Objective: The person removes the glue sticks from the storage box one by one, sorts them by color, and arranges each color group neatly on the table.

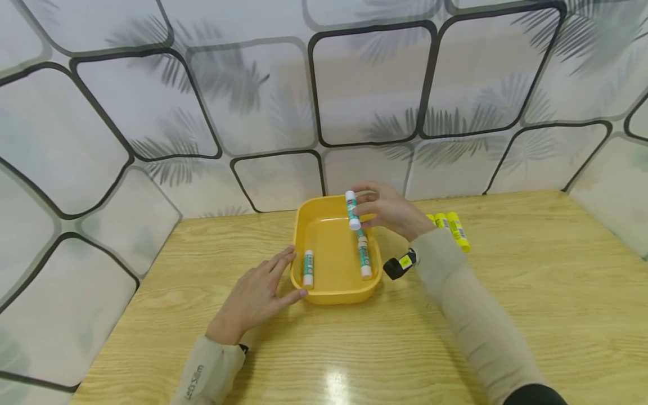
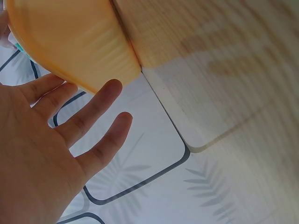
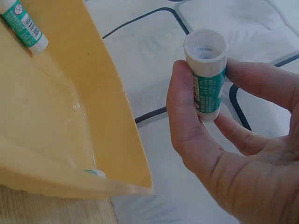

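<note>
My right hand pinches a white-and-green glue stick between thumb and fingers, above the right side of a yellow plastic basin. In the right wrist view, the round hollow end of this glue stick faces the camera. Inside the basin, one similar glue stick lies along the left wall. Two more lie end to end by the right wall, the nearer glue stick in plain sight and the farther partly hidden. My left hand has its fingers spread and fairly straight, fingertips at the basin's left rim.
Several yellow glue sticks lie side by side on the wooden table, right of the basin and partly behind my right forearm. A patterned wall rises along the table's back edge, close behind the basin.
</note>
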{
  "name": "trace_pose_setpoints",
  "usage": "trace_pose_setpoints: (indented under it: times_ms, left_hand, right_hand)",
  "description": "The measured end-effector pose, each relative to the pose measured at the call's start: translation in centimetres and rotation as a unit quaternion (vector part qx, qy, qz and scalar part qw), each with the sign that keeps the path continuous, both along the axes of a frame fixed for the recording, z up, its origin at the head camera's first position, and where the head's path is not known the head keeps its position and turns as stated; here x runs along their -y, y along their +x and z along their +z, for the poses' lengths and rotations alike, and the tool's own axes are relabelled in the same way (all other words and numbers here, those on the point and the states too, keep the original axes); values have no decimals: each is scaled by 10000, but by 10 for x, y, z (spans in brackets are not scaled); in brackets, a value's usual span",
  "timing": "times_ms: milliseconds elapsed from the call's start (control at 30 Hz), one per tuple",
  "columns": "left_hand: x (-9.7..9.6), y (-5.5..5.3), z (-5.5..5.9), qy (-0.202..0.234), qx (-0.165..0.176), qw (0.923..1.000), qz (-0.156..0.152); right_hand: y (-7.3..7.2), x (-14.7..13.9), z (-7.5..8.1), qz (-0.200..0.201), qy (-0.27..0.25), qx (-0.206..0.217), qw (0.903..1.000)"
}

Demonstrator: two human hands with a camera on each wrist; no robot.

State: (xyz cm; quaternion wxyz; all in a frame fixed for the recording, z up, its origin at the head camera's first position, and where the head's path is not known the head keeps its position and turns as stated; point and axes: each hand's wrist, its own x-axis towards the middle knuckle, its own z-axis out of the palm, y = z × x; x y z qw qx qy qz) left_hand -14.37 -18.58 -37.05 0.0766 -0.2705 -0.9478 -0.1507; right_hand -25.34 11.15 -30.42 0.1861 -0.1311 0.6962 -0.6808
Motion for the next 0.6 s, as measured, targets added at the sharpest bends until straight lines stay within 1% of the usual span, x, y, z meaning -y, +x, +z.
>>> trace_pose_setpoints:
  times_ms: [400, 600]
  left_hand:
    - [0, 0, 1, 28, 0, 10000, 22]
    - [0, 0, 0, 34, 15, 10000, 28]
  right_hand:
    - [11, -20, -2, -3, 156, -102, 9998]
    - [15, -31, -5, -83, 233, -121, 9996]
